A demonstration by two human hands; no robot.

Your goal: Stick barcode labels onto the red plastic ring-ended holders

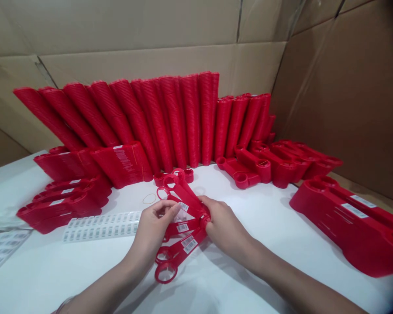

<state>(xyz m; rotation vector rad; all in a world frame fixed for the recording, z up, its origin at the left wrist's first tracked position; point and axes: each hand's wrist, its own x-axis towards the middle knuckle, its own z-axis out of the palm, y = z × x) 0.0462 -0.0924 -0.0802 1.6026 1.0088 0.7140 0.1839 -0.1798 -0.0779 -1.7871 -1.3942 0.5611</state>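
Note:
My right hand (pixel 221 220) is closed around the gathered ends of several flat red plastic ring-ended pieces (pixel 191 196), like plastic wrenches, spread out in a fan. Their open rings point left, and small white barcode labels (pixel 190 245) sit on some of the handles. My left hand (pixel 155 222) is in a pinch over the fan, its thumb tip at the edge of a barcode label (pixel 183 206) on an upper piece. The left fingertips are partly hidden behind the thumb. A sheet of barcode labels (pixel 101 227) lies on the table beside my left hand.
Tall stacks of the red pieces (pixel 165 122) lean along the cardboard wall (pixel 134 30). Bundled stacks stand left (pixel 122 165) and right (pixel 347 222). A rubber band (pixel 149 199) lies on the white table (pixel 249 279). Another label sheet (pixel 6 248) is at far left.

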